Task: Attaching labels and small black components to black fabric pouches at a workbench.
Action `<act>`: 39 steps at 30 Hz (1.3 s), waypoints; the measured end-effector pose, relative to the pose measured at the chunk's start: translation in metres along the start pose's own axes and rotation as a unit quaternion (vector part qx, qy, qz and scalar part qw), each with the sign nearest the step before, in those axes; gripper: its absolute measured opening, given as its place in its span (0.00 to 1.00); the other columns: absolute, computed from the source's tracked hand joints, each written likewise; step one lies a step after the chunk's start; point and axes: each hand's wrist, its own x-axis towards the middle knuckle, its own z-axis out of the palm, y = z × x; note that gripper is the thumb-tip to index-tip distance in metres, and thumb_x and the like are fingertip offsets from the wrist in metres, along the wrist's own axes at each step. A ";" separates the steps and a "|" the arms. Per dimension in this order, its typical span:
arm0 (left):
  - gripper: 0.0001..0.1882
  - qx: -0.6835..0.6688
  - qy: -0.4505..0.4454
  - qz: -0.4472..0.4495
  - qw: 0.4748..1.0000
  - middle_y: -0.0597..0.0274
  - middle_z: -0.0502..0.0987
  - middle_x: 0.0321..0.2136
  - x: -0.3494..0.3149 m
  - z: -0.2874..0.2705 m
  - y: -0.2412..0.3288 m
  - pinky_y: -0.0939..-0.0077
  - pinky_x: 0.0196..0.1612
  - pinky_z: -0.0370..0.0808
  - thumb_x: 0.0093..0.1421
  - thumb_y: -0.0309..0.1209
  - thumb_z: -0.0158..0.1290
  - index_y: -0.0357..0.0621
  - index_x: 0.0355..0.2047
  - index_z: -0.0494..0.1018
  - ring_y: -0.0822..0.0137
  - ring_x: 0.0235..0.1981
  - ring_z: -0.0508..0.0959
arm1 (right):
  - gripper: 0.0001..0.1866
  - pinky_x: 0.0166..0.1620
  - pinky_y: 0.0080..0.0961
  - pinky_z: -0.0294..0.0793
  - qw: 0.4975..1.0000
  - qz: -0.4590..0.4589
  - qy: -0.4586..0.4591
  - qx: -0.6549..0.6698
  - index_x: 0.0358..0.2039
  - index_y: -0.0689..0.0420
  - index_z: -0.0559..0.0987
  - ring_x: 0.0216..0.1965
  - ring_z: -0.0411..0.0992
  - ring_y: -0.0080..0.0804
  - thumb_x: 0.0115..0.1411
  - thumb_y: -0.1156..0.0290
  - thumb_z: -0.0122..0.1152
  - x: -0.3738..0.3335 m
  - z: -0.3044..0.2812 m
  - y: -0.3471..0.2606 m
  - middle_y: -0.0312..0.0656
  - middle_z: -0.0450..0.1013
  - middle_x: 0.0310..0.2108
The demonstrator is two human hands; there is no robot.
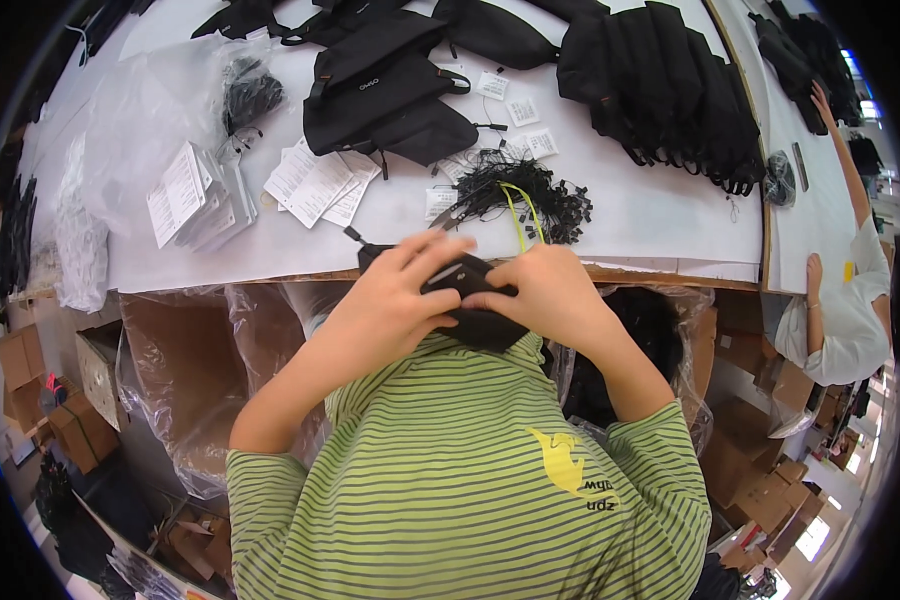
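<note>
Close against my body, at the table's front edge, I hold a small black fabric bag [480, 325]. My left hand [400, 295] grips its left side, with the fingers bent over the top and slightly smeared. On the other side my right hand [550, 292] is closed, thumb and fingers pinching the fabric. A black strap end [354, 235] sticks out past my left hand. Just beyond the bag lies a tangled bundle of black tag strings [525, 195] with a yellow-green cord [515, 212]. Several white tags [530, 145] lie behind it.
Black bags [375, 95] are heaped mid-table; more stand in a row [660, 90] at the right. Stacked white cards [195, 205] and clear plastic bags [140, 130] lie left. Plastic-lined cartons [190, 360] stand beneath the table edge. Another person [840, 300] works at the far right.
</note>
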 end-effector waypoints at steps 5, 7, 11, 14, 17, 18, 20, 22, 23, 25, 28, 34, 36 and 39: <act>0.10 -0.081 -0.159 -0.002 0.984 0.64 0.78 0.32 -0.002 0.008 -0.022 0.65 0.42 0.71 0.53 0.36 0.59 0.44 0.31 0.76 0.59 0.34 0.75 | 0.20 0.26 0.31 0.67 0.996 -0.015 -0.006 0.090 0.32 0.54 0.81 0.19 0.71 0.40 0.51 0.50 0.65 -0.015 0.013 0.010 0.41 0.71 0.16; 0.11 -0.194 -0.283 -0.158 0.926 0.59 0.78 0.32 0.011 -0.002 -0.032 0.65 0.41 0.72 0.56 0.36 0.57 0.41 0.33 0.76 0.55 0.34 0.76 | 0.21 0.27 0.32 0.70 0.987 0.052 -0.092 0.124 0.33 0.54 0.80 0.21 0.73 0.39 0.53 0.48 0.63 -0.021 -0.006 0.003 0.42 0.73 0.16; 0.12 -0.304 -0.089 -0.177 0.932 0.58 0.76 0.32 0.024 0.018 -0.076 0.67 0.41 0.71 0.57 0.36 0.57 0.40 0.35 0.75 0.56 0.36 0.75 | 0.19 0.22 0.25 0.61 0.995 -0.006 0.025 0.095 0.30 0.56 0.80 0.14 0.64 0.35 0.47 0.54 0.71 -0.033 0.022 0.019 0.39 0.65 0.11; 0.10 -0.001 0.033 -0.182 0.983 0.60 0.72 0.34 0.033 0.032 -0.101 0.66 0.42 0.71 0.52 0.33 0.60 0.42 0.31 0.74 0.58 0.39 0.73 | 0.16 0.22 0.26 0.63 0.991 -0.014 0.025 0.130 0.28 0.56 0.82 0.14 0.66 0.36 0.48 0.56 0.70 -0.035 0.022 0.017 0.40 0.68 0.11; 0.11 0.009 0.019 -0.163 0.986 0.61 0.69 0.36 0.033 0.047 -0.116 0.65 0.42 0.71 0.49 0.32 0.62 0.43 0.29 0.72 0.59 0.42 0.71 | 0.14 0.23 0.27 0.66 0.990 -0.062 0.067 0.112 0.26 0.56 0.84 0.15 0.68 0.37 0.49 0.58 0.70 -0.036 0.025 0.016 0.41 0.70 0.12; 0.11 0.010 0.019 -0.164 0.986 0.61 0.69 0.36 0.033 0.048 -0.120 0.65 0.42 0.71 0.49 0.32 0.62 0.43 0.29 0.72 0.59 0.42 0.71 | 0.14 0.23 0.27 0.66 0.989 -0.063 0.066 0.112 0.26 0.56 0.84 0.15 0.68 0.37 0.49 0.58 0.70 -0.035 0.024 0.015 0.41 0.70 0.12; 0.12 -0.013 0.014 -0.181 0.983 0.61 0.71 0.33 0.033 0.048 -0.123 0.66 0.41 0.71 0.49 0.31 0.62 0.41 0.30 0.70 0.59 0.38 0.73 | 0.12 0.24 0.27 0.68 0.990 -0.090 0.068 0.078 0.25 0.56 0.84 0.17 0.71 0.36 0.48 0.60 0.69 -0.034 0.020 0.014 0.39 0.71 0.13; 0.12 -0.047 0.025 -0.223 0.973 0.60 0.72 0.31 0.032 0.043 -0.121 0.67 0.39 0.71 0.50 0.30 0.62 0.41 0.29 0.70 0.60 0.36 0.73 | 0.11 0.23 0.27 0.68 0.989 -0.110 0.077 0.062 0.26 0.55 0.84 0.16 0.70 0.35 0.48 0.61 0.69 -0.032 0.015 0.012 0.38 0.71 0.13; 0.11 -0.081 0.036 -0.262 0.961 0.60 0.73 0.30 0.033 0.039 -0.118 0.69 0.38 0.71 0.50 0.29 0.61 0.40 0.28 0.69 0.61 0.33 0.73 | 0.10 0.23 0.27 0.68 0.987 -0.129 0.087 0.045 0.26 0.54 0.84 0.16 0.70 0.34 0.48 0.62 0.69 -0.032 0.013 0.012 0.37 0.71 0.13; 0.10 -0.111 0.088 -0.259 0.956 0.60 0.74 0.29 0.034 0.023 -0.104 0.70 0.36 0.71 0.50 0.27 0.61 0.40 0.29 0.70 0.62 0.32 0.74 | 0.09 0.23 0.27 0.67 0.985 -0.143 0.094 0.018 0.26 0.53 0.85 0.16 0.70 0.33 0.48 0.62 0.69 -0.030 0.007 0.011 0.36 0.71 0.13; 0.08 -0.192 0.187 -0.200 0.942 0.61 0.76 0.28 0.027 0.002 -0.066 0.73 0.34 0.70 0.51 0.26 0.60 0.41 0.30 0.72 0.64 0.31 0.74 | 0.07 0.23 0.27 0.66 0.978 -0.166 0.122 -0.030 0.26 0.51 0.84 0.16 0.69 0.31 0.47 0.64 0.69 -0.025 -0.001 0.010 0.34 0.69 0.12; 0.08 -0.035 0.159 -0.081 0.983 0.64 0.76 0.36 0.008 -0.025 -0.023 0.70 0.47 0.67 0.50 0.28 0.61 0.44 0.31 0.77 0.63 0.43 0.72 | 0.09 0.21 0.24 0.59 0.955 -0.192 0.214 -0.067 0.28 0.51 0.84 0.14 0.63 0.27 0.45 0.65 0.71 -0.010 -0.012 0.004 0.31 0.66 0.12; 0.18 -0.009 0.207 -0.110 0.972 0.59 0.70 0.49 -0.005 -0.025 -0.031 0.64 0.59 0.56 0.48 0.31 0.64 0.45 0.41 0.75 0.57 0.55 0.64 | 0.10 0.20 0.24 0.58 0.951 -0.186 0.239 -0.057 0.29 0.51 0.84 0.13 0.62 0.26 0.44 0.66 0.72 -0.008 -0.013 -0.001 0.30 0.64 0.11; 0.34 -0.239 0.456 -0.166 0.841 0.57 0.63 0.56 -0.020 0.011 -0.039 0.65 0.60 0.56 0.47 0.33 0.66 0.42 0.54 0.65 0.59 0.57 0.63 | 0.12 0.20 0.23 0.55 0.939 -0.186 0.285 -0.046 0.31 0.51 0.84 0.12 0.59 0.24 0.43 0.67 0.72 -0.003 -0.009 -0.012 0.30 0.61 0.10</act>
